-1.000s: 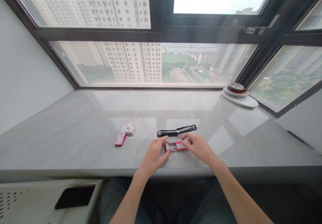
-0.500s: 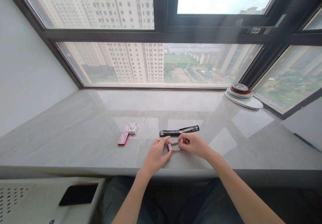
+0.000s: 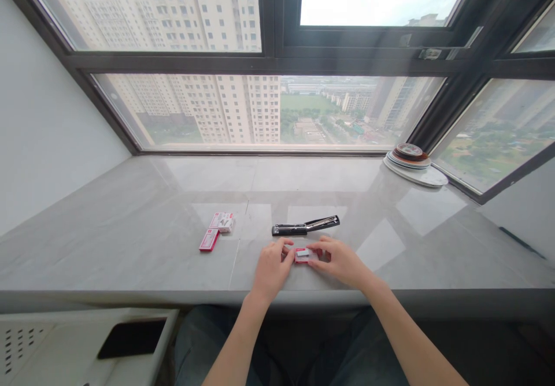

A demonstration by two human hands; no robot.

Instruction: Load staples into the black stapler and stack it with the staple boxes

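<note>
A small red and white box point(image 3: 302, 255) lies on the grey counter near its front edge, with a whitish piece showing on top. My left hand point(image 3: 274, 267) is at the box's left end, its thumb and fingertips against it. From the right, my right hand point(image 3: 338, 262) grips the box between thumb and fingers. Just behind both hands lies a black stapler point(image 3: 306, 226), opened out flat with its metal inside showing. Further left, a red and white box point(image 3: 208, 240) touches another small box point(image 3: 222, 222) with a staple picture.
A stack of round plates or discs point(image 3: 410, 158) stands at the back right by the window frame. A dark thin object point(image 3: 522, 242) lies at the far right. Below the counter, at left, is a white surface point(image 3: 56, 345) with a black rectangle.
The box between my hands looks closed up, where an open tray showed before. My fingers have shifted along it. The whole view has moved slightly.
</note>
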